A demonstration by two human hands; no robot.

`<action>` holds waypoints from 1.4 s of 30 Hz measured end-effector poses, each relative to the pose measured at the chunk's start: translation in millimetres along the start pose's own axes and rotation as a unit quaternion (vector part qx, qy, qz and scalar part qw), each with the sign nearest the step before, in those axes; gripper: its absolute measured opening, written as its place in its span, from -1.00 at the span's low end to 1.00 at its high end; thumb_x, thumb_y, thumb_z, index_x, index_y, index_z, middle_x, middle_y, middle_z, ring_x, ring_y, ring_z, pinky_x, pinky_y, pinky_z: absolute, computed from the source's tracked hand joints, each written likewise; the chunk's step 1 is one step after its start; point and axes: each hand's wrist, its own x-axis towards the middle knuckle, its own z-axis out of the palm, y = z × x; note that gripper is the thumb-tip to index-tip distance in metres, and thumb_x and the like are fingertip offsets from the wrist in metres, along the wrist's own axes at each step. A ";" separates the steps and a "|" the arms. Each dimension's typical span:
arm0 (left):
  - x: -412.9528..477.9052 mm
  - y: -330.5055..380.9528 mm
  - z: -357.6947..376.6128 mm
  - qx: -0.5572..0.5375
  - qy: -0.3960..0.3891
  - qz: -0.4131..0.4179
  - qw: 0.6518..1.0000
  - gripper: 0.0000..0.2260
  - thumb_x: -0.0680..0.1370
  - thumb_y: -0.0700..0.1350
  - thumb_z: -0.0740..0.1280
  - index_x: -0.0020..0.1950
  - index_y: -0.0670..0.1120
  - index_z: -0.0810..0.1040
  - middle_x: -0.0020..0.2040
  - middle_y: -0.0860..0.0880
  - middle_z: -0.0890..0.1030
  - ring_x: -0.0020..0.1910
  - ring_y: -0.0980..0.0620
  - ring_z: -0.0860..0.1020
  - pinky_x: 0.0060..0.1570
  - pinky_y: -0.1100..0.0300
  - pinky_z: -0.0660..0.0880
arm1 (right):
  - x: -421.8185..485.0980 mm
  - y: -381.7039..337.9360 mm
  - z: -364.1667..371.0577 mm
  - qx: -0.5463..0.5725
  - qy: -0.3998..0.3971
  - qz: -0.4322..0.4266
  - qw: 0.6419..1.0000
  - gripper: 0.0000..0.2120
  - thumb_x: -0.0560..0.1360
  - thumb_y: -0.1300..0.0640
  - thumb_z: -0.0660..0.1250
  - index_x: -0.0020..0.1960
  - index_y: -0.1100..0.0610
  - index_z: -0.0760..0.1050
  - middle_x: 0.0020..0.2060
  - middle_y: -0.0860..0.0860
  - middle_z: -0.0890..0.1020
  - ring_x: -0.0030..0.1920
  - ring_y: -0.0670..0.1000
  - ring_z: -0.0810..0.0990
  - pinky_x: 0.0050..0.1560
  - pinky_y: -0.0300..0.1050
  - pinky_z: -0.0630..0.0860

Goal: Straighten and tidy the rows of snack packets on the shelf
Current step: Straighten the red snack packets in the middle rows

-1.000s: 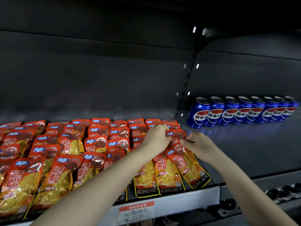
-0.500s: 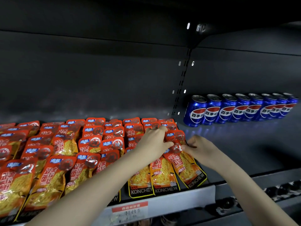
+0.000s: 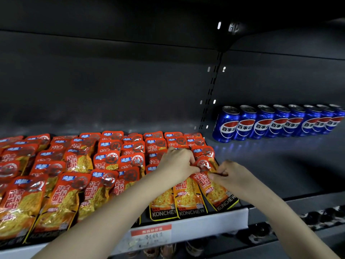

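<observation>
- We pinch the top of a red-and-yellow foil snack packet with left hand and right hand fingers, rightmost row on the dark metal shelf.
- Right of our fingers: open shelf, blue metal cola cans beyond.

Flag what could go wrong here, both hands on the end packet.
1. The end packet, pinched by the left hand and right hand, lies skewed with its corner at the shelf's front rail; a tug could slide it over.
2. The left forearm crosses the front packets; pulling back may drag them askew.
</observation>
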 end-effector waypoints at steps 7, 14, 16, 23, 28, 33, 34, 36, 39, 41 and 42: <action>-5.9 -0.1 -21.9 -0.172 0.045 0.034 0.984 -0.89 0.52 -0.05 0.36 -0.16 0.01 0.46 -0.19 0.07 0.55 -0.13 0.05 0.54 -0.07 0.13 0.46 | -1.4 -3.8 -23.7 0.126 -0.025 -0.036 0.991 -0.71 0.54 0.01 0.30 -0.29 0.14 0.44 -0.44 -0.05 0.40 -0.41 -0.13 0.33 -0.32 -0.20 0.25; 18.6 -26.5 -82.1 -0.233 0.215 0.076 0.945 -0.85 0.49 -0.19 0.38 -0.22 0.05 0.53 -0.23 0.13 0.58 -0.21 0.21 0.55 -0.14 0.34 0.45 | 32.5 -66.1 -27.7 0.208 0.042 -0.156 0.965 -0.88 0.53 0.16 0.33 -0.08 0.22 0.51 -0.28 0.05 0.62 -0.32 -0.09 0.58 -0.32 -0.39 0.45; 25.9 -41.9 -86.6 -0.207 0.228 0.061 0.949 -0.92 0.51 -0.18 0.35 -0.14 0.00 0.55 -0.17 0.10 0.60 -0.16 0.22 0.54 -0.13 0.41 0.42 | 50.2 -79.3 -16.8 0.210 0.041 -0.151 0.965 -0.90 0.53 0.15 0.35 -0.10 0.18 0.52 -0.29 0.03 0.64 -0.30 -0.12 0.59 -0.29 -0.34 0.49; 30.2 -72.7 -85.6 -0.146 0.218 0.018 0.965 -0.80 0.52 -0.23 0.32 0.11 -0.04 0.56 -0.01 0.05 0.56 -0.07 0.13 0.50 -0.15 0.39 0.38 | 88.5 -89.5 14.9 0.229 0.036 -0.131 0.964 -0.88 0.53 0.17 0.35 -0.17 0.16 0.50 -0.34 0.04 0.64 -0.29 -0.07 0.60 -0.20 -0.19 0.50; 24.0 -77.0 -78.2 -0.152 0.202 0.017 0.967 -0.70 0.51 -0.33 0.29 0.18 -0.05 0.54 0.00 0.06 0.52 -0.05 0.13 0.51 -0.16 0.40 0.43 | 94.9 -85.9 22.8 0.219 0.009 -0.119 0.968 -0.85 0.54 0.19 0.33 -0.21 0.14 0.46 -0.32 0.05 0.64 -0.31 -0.13 0.61 -0.23 -0.25 0.52; 21.4 -72.9 -84.9 -0.136 0.232 0.030 0.963 -0.69 0.51 -0.33 0.28 0.17 -0.04 0.53 -0.02 0.06 0.49 -0.21 0.14 0.51 -0.30 0.49 0.36 | 94.3 -89.3 15.4 0.218 0.023 -0.139 0.966 -0.90 0.55 0.19 0.32 -0.11 0.20 0.50 -0.25 0.07 0.67 -0.23 -0.11 0.64 -0.16 -0.25 0.55; 21.0 -72.2 -86.5 -0.131 0.231 0.030 0.964 -0.70 0.51 -0.32 0.28 0.18 -0.04 0.52 -0.03 0.07 0.48 -0.19 0.14 0.50 -0.29 0.48 0.36 | 94.3 -89.5 13.9 0.207 0.026 -0.142 0.968 -0.90 0.55 0.17 0.32 -0.11 0.19 0.50 -0.24 0.07 0.68 -0.20 -0.07 0.65 -0.12 -0.18 0.56; 19.2 -73.2 -86.1 -0.130 0.212 0.021 0.968 -0.71 0.51 -0.31 0.30 0.17 -0.05 0.50 -0.06 0.05 0.50 -0.19 0.13 0.52 -0.26 0.44 0.41 | 92.9 -88.6 13.2 0.172 0.029 -0.149 0.973 -0.87 0.54 0.15 0.32 -0.18 0.12 0.48 -0.27 0.04 0.68 -0.19 -0.02 0.66 -0.09 -0.07 0.58; 14.3 -78.4 -78.4 -0.161 0.162 -0.004 0.974 -0.74 0.51 -0.31 0.32 0.15 -0.04 0.49 -0.06 -0.03 0.58 -0.17 0.11 0.59 -0.19 0.29 0.54 | 90.2 -84.7 17.1 0.119 0.003 -0.139 0.983 -0.82 0.54 0.11 0.33 -0.23 0.04 0.43 -0.31 -0.01 0.66 -0.29 -0.11 0.60 -0.23 -0.16 0.50; 10.7 -82.3 -72.6 -0.147 0.138 -0.022 0.979 -0.76 0.53 -0.27 0.33 0.16 -0.04 0.49 -0.06 0.01 0.57 -0.13 0.12 0.57 -0.18 0.31 0.52 | 88.6 -81.8 20.2 0.093 -0.020 -0.133 0.986 -0.90 0.54 0.10 0.33 -0.14 0.06 0.47 -0.28 -0.01 0.66 -0.28 -0.15 0.59 -0.21 -0.19 0.50; 8.5 -84.0 -69.9 -0.137 0.130 -0.029 0.982 -0.76 0.53 -0.24 0.33 0.16 -0.03 0.48 -0.08 0.04 0.55 -0.11 0.12 0.56 -0.17 0.33 0.50 | 87.6 -80.4 21.3 0.088 -0.028 -0.134 0.987 -0.93 0.53 0.10 0.34 -0.05 0.08 0.48 -0.24 0.00 0.67 -0.24 -0.13 0.61 -0.16 -0.15 0.54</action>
